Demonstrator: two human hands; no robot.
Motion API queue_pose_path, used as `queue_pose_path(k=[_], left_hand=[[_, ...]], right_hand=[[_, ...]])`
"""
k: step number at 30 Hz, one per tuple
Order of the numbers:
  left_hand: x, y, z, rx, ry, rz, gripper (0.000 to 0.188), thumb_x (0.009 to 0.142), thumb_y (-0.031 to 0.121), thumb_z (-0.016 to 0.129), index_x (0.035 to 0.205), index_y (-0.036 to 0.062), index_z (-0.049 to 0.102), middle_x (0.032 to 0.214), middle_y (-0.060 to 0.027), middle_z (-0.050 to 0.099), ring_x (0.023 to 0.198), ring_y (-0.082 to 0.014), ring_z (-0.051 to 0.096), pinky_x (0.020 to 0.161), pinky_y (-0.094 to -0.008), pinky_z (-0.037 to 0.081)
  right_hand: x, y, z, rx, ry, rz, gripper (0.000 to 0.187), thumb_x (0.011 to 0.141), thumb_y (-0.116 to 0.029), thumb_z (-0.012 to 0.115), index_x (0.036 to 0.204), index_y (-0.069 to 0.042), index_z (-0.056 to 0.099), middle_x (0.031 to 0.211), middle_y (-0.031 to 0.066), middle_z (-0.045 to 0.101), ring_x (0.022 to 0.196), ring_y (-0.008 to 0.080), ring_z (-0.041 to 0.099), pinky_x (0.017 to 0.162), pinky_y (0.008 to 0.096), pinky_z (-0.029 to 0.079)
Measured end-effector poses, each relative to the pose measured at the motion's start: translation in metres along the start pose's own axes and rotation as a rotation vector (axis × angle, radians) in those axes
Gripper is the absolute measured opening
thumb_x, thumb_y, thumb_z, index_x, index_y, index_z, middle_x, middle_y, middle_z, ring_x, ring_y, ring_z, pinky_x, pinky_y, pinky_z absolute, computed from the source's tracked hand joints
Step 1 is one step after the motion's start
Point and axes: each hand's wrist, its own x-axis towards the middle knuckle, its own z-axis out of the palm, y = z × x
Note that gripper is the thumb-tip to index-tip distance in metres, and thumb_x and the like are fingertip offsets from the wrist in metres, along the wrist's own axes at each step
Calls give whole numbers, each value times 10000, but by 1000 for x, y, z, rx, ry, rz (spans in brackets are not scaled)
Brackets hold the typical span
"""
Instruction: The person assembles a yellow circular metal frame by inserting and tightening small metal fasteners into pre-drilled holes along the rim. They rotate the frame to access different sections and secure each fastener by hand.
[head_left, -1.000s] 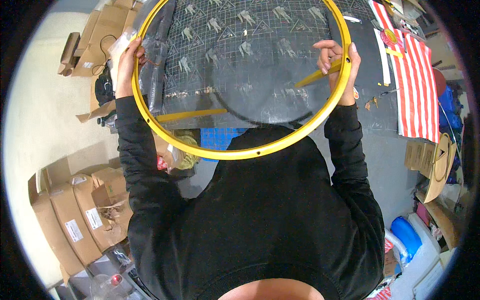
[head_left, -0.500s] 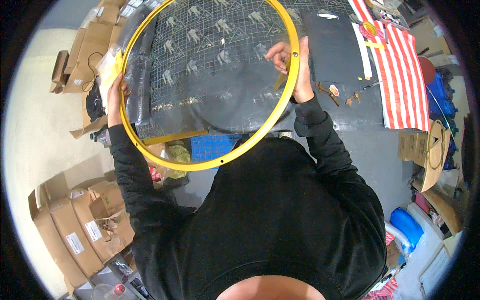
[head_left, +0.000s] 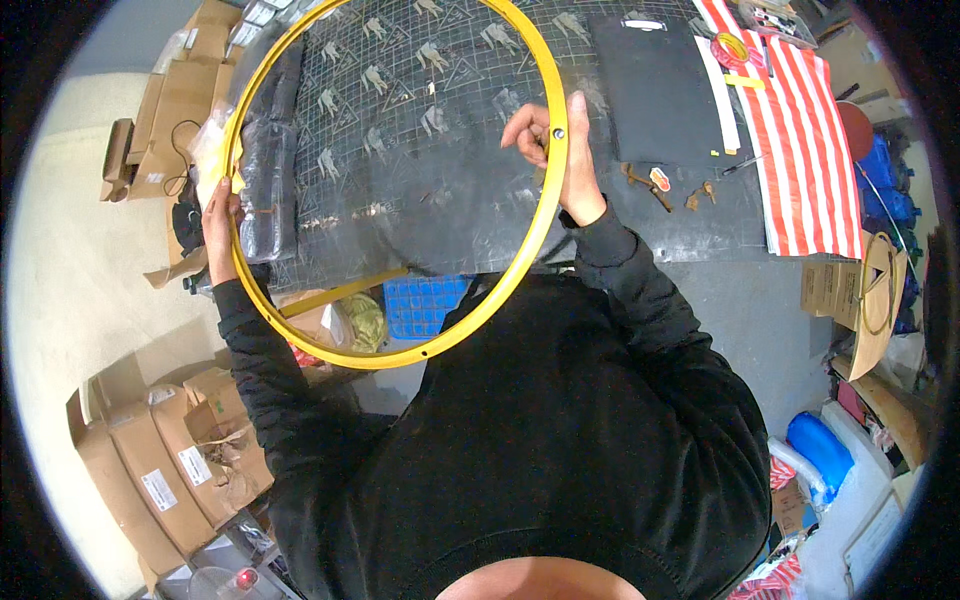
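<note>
A large thin yellow ring (head_left: 375, 361), with small holes along its band, is held up above the near part of the dark table. My left hand (head_left: 220, 212) grips its left side, fingers partly hidden behind the band. On the opposite side my right hand (head_left: 568, 165) holds it, thumb pointing up outside the band and fingers curled inside. A small round hole shows in the band beside the right thumb. Through the ring I see the black mat (head_left: 400, 180), printed with grid lines and pale figures.
A black flat panel (head_left: 655, 100) and red-and-white striped sheet (head_left: 805, 160) lie on the right, with tape rolls (head_left: 732, 50) and brown pieces (head_left: 655, 190). Plastic-wrapped packages (head_left: 268, 190) line the table's left. Cartons (head_left: 150, 460) stand lower left; a blue crate (head_left: 425, 305) sits below the table edge.
The ring has shifted left and slightly down toward me, with both hands moving along with it. Both hands keep their hold on it.
</note>
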Motion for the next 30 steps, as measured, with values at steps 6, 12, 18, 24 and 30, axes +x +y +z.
queue_pose_path(k=[6,12,18,24,30], left_hand=[[5,9,11,127,40,5,334,1030,371,553,1225,155,717,679,112,415,566,-28,376,519,-219,286],[23,38,18,-296,-232,-86,274,1038,363,574,1203,144,581,699,90,467,587,-47,400,559,-223,342],[19,16,17,-551,-200,-74,310,1064,332,537,1228,80,613,679,83,437,583,-48,370,554,-213,324],[-4,3,24,-625,-41,-102,331,1049,330,566,1260,81,628,688,82,440,583,-41,379,543,-200,331],[-24,-39,49,-815,-14,-156,286,1047,297,540,1191,68,631,690,73,449,580,-49,390,530,-234,348]], right_hand=[[2,-4,-6,-22,-9,29,913,1016,-726,124,784,-48,689,616,-26,491,573,87,420,535,276,305],[41,-10,-50,99,63,-72,825,1027,-696,261,817,-12,671,583,-31,443,489,79,373,446,250,246],[72,-26,-38,188,34,-119,779,1046,-651,315,851,30,638,575,-17,354,504,102,331,500,250,273],[149,-37,-40,130,-127,-180,669,1075,-548,353,919,27,657,634,1,405,593,122,407,568,279,330],[203,-1,-66,-15,-70,-130,672,1080,-551,343,1012,40,655,743,35,529,717,163,522,693,312,421]])
